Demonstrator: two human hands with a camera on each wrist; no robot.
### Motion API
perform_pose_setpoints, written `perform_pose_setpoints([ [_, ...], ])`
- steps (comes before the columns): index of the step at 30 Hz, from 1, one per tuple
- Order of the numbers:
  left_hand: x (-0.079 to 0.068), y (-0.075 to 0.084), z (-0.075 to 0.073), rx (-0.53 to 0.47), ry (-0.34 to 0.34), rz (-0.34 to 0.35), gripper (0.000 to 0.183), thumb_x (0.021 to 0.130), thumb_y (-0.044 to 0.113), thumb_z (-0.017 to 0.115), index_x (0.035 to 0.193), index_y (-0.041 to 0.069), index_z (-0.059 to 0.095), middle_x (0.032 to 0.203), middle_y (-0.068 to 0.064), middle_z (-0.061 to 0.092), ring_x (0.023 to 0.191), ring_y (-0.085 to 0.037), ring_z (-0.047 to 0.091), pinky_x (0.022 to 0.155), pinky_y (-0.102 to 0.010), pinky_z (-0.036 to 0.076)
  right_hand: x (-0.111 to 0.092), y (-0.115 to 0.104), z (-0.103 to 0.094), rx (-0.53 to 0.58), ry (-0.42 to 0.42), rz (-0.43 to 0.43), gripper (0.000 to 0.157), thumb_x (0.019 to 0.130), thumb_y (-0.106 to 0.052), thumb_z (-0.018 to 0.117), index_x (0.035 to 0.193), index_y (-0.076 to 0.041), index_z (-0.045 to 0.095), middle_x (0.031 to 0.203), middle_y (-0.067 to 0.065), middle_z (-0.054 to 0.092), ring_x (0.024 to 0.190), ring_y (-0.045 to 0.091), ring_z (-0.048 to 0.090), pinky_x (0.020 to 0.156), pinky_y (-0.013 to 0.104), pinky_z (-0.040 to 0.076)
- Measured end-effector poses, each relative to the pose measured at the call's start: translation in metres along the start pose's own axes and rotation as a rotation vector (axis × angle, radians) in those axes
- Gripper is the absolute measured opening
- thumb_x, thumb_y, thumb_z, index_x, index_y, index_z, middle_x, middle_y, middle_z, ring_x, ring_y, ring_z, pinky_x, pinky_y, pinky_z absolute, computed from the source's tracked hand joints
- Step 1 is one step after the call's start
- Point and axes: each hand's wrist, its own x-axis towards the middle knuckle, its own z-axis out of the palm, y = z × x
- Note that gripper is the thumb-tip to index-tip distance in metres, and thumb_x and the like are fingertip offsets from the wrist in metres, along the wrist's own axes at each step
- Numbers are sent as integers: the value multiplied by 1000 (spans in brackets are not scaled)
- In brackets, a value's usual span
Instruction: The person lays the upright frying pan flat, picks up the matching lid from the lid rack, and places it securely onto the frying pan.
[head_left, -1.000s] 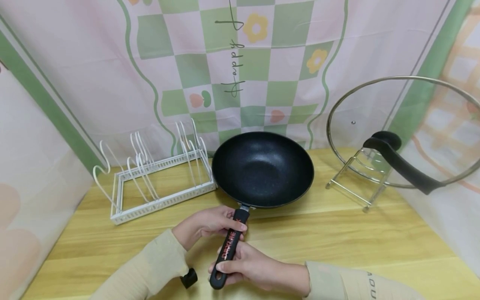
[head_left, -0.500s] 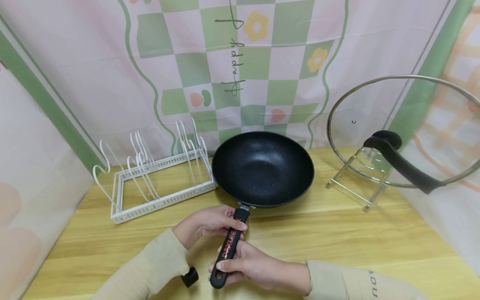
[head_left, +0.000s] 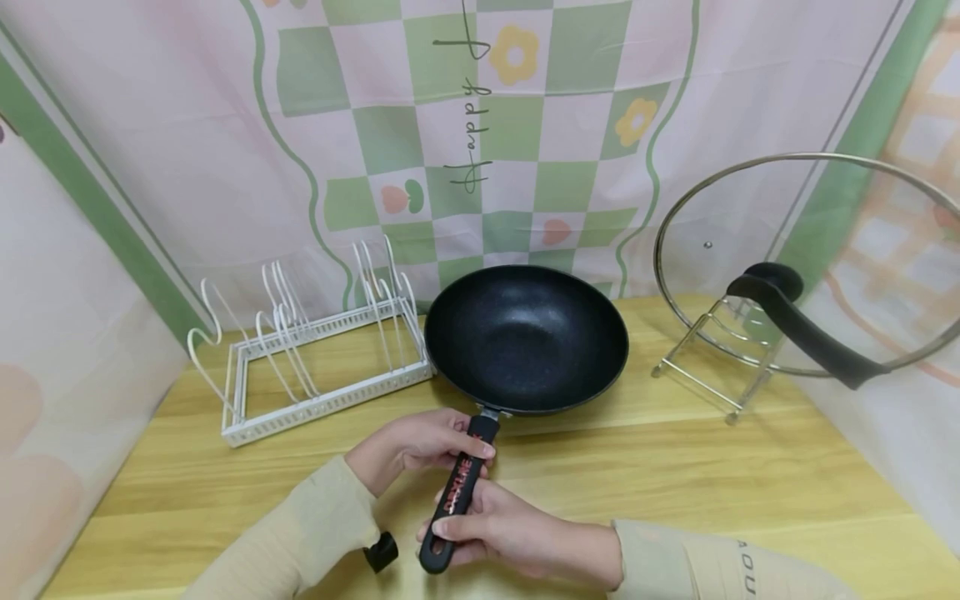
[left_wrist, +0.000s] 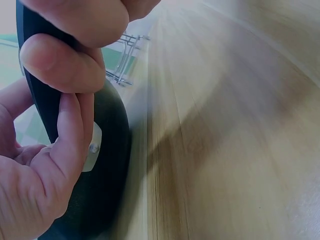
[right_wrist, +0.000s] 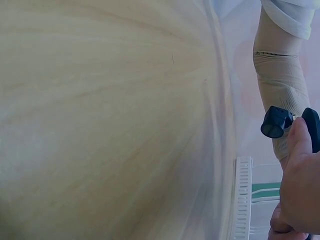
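Note:
A black wok (head_left: 525, 337) stands in the middle of the head view, its hollow tilted toward me. Its long black handle (head_left: 459, 492), with red lettering, points at my body. My left hand (head_left: 423, 443) grips the handle close to the pan, thumb across the top. Nearer its end, my right hand (head_left: 513, 529) holds the same handle with the thumb on top. The left wrist view has the fingers of both hands curled under the handle, beside a metal bracket (left_wrist: 93, 147) on the wok. Whether the wok's base touches the table cannot be told.
A white wire rack (head_left: 326, 408) stands left of the wok, very near its rim. At the right, a glass lid (head_left: 705, 196) with a black handle leans on a small metal stand (head_left: 697, 387). A patterned cloth (head_left: 510, 125) hangs behind the wooden table (head_left: 637, 475).

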Motion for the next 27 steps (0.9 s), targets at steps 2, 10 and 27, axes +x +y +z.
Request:
perform_pose_setpoints([
  [2, 0, 0, 0, -5, -3, -1, 4, 98, 2, 58, 97, 2, 62, 82, -2, 69, 76, -9, 67, 72, -20, 55, 0, 0, 0, 2, -2, 0, 34, 100, -5, 59, 128, 5, 45, 113, 12, 71, 102, 17, 69, 89, 30, 57],
  [10, 1, 1, 1, -13, 6, -5, 6, 98, 2, 58, 95, 2, 63, 81, -3, 69, 76, -9, 67, 71, -20, 55, 0, -2, 0, 6, -6, 4, 35, 99, -5, 59, 129, 5, 44, 110, 9, 72, 101, 16, 69, 89, 30, 57],
  [27, 0, -1, -1, -33, 6, 11, 5, 97, 3, 60, 96, 2, 65, 83, -2, 69, 77, -9, 66, 71, -20, 55, 1, -2, 0, 30, -1, 30, 40, 101, -8, 58, 135, 4, 40, 115, 11, 70, 104, 17, 69, 92, 32, 56],
])
